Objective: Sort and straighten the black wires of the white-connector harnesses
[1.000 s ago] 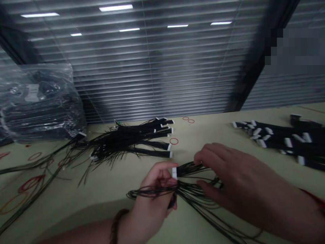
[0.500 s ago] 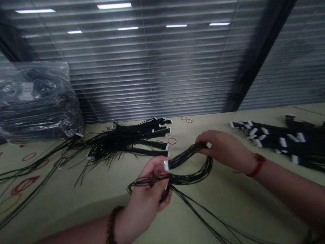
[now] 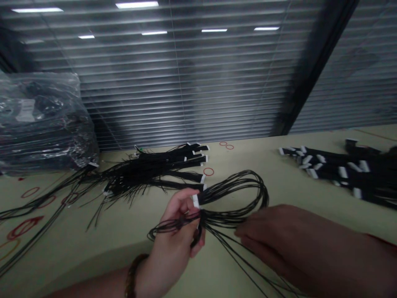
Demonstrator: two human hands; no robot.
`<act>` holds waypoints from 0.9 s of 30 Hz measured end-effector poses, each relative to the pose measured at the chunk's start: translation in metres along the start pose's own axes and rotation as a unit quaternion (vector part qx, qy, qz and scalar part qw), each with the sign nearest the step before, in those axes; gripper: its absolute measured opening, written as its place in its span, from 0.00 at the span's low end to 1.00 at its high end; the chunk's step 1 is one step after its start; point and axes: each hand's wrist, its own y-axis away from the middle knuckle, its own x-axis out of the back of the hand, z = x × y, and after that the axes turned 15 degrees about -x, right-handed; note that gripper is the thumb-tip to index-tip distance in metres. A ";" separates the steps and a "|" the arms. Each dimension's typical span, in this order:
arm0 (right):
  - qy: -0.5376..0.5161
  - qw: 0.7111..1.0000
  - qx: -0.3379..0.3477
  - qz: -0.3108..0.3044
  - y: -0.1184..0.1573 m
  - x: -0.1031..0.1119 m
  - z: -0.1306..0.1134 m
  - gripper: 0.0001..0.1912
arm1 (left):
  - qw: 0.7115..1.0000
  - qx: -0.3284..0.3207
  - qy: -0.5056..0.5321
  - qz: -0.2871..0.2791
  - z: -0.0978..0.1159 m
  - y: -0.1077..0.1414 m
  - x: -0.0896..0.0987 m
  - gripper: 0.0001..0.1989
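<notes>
1. A bundle of thin black wires (image 3: 235,217) ending in a white connector (image 3: 195,201) is held above the bench (image 3: 77,252) at lower centre of the frame, its strands bent into a tall loop toward the right.
2. The step in hand is judged to be the gathering of this bundle. The strands trailing below the loop appear not yet gathered, and they are the part within reach of the free fingers.
3. The left hand (image 3: 173,236) is closed narrowly around the bundle just behind the connector, with the palm turned inward and the forearm entering from the bottom edge.
4. The right hand (image 3: 279,244) is held low at lower right, its fingers (image 3: 248,234) extended at the trailing strands. Whether strands are held there cannot be told.
5. Further bundles of black wires (image 3: 155,174) are laid at centre, more (image 3: 341,174) at right, and a plastic-wrapped pack of wires (image 3: 40,124) at upper left. Red rubber bands (image 3: 209,171) are scattered on the bench.
</notes>
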 end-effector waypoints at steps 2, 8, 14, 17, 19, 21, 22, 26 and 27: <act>-0.077 0.992 -0.009 -0.102 -0.008 -0.009 -0.008 0.11 | 0.999 -0.018 0.014 -0.031 -0.001 0.002 0.000 0.09; -0.263 0.951 -0.069 -0.150 -0.020 -0.017 -0.022 0.12 | 0.991 -0.087 0.034 -0.094 -0.009 0.006 0.004 0.04; -0.345 0.907 -0.137 -0.199 -0.016 -0.024 -0.020 0.13 | 0.989 -0.112 0.050 -0.083 -0.012 0.007 0.004 0.05; -0.365 0.891 -0.163 -0.215 -0.016 -0.027 -0.019 0.14 | 0.988 -0.117 0.052 -0.081 -0.012 0.007 0.002 0.06; -0.352 0.903 -0.151 -0.194 -0.016 -0.029 -0.019 0.13 | 0.989 -0.113 0.050 -0.082 -0.012 0.007 0.001 0.06; -0.317 0.927 -0.132 -0.154 -0.016 -0.029 -0.019 0.12 | 0.989 -0.111 0.046 -0.086 -0.011 0.007 0.001 0.06; -0.295 0.938 -0.123 -0.135 -0.016 -0.029 -0.019 0.12 | 0.989 -0.110 0.045 -0.087 -0.011 0.007 0.001 0.06; -0.232 0.966 -0.095 -0.062 -0.016 -0.028 -0.019 0.10 | 0.990 -0.102 0.038 -0.095 -0.010 0.009 0.000 0.06; -0.221 0.971 -0.083 -0.040 -0.016 -0.028 -0.020 0.09 | 0.989 -0.100 0.036 -0.098 -0.009 0.009 0.000 0.06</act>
